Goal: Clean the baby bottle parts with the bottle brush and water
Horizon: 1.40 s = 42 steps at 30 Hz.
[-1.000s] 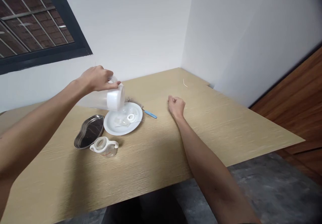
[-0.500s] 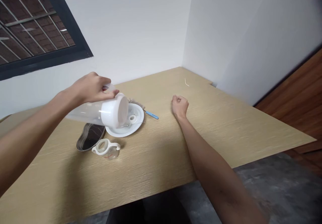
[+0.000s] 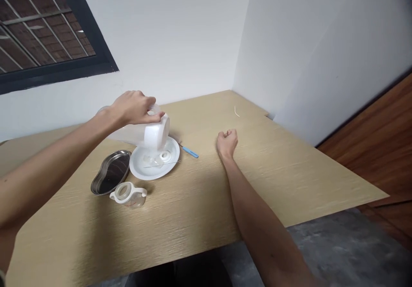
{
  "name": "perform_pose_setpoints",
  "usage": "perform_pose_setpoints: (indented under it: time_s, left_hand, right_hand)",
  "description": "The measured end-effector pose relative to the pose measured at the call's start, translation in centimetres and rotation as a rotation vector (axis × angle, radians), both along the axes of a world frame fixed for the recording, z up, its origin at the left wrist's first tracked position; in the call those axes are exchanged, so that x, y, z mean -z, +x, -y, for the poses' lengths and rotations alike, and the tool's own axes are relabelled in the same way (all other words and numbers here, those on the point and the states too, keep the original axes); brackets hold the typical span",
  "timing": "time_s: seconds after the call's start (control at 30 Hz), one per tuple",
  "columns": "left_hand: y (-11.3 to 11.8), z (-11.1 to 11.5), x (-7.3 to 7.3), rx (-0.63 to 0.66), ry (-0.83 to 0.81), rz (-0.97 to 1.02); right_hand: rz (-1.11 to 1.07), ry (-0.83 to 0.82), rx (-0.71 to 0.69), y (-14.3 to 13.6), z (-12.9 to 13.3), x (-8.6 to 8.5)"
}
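My left hand [image 3: 137, 108] grips the handle of a translucent plastic pitcher [image 3: 156, 131] with a white lid, tipped on its side with the lid end over a white plate [image 3: 138, 173]. On the plate lie a small white ring-shaped piece [image 3: 165, 156], some clear parts that are hard to make out and a thin wire-like rod [image 3: 174, 162]. My right hand [image 3: 227, 142] rests on the table in a loose fist, with nothing showing in it. A baby bottle [image 3: 137, 199] with white handles stands uncapped at the front, near a kidney-shaped metal tray [image 3: 111, 173] holding dark liquid.
A brush with a blue handle [image 3: 189, 151] lies just right of the plate. Farther back on the wooden table [image 3: 193, 209] is a thin white bent strip [image 3: 236, 111]. Walls border the table behind, with a barred window [image 3: 41, 25] at upper left.
My left hand has shifted the tilted pitcher rightward and farther back, so more of the plate and tray shows. My right hand stays in a fist on the table. The view has moved slightly.
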<state>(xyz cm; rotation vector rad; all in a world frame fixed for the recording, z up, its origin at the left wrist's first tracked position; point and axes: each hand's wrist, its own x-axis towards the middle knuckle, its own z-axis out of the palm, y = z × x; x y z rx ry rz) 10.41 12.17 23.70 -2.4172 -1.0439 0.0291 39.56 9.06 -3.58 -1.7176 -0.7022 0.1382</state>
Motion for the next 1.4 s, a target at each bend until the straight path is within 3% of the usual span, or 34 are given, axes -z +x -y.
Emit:
perform_pose_setpoints:
  time_s: [0.3, 0.47, 0.7, 0.83, 0.97, 1.13, 1.4]
  left_hand:
    - [-4.9, 1.4, -0.3, -0.129, -0.028, 0.035]
    - [-6.0, 3.2, 0.1, -0.089, -0.012, 0.080]
    - [-3.5, 3.4, 1.1, -0.023, -0.022, 0.222]
    - [-1.5, 1.9, 1.5, -0.033, -0.024, 0.198]
    - [-1.1, -0.2, 1.4, -0.094, -0.007, 0.152]
    - [-3.6, -0.7, 0.3, -0.155, 0.020, 0.153]
    - [-8.8, 2.8, -0.2, -0.166, 0.126, 0.177]
  right_hand:
    - [-0.060, -0.092, -0.027, 0.3, -0.9, 0.3]
    - [-0.088, -0.072, -0.022, 0.3, -1.1, 0.6]
    - [-0.101, -0.037, -0.014, 0.3, -1.5, 1.2]
    - [-0.084, -0.057, -0.021, 0.6, -1.8, 1.7]
    - [-0.063, -0.070, -0.025, 1.0, -2.1, 2.3]
    - [-0.052, -0.071, -0.016, 1.5, -2.3, 2.4]
    - [-0.049, -0.085, -0.009, 1.6, -2.0, 2.0]
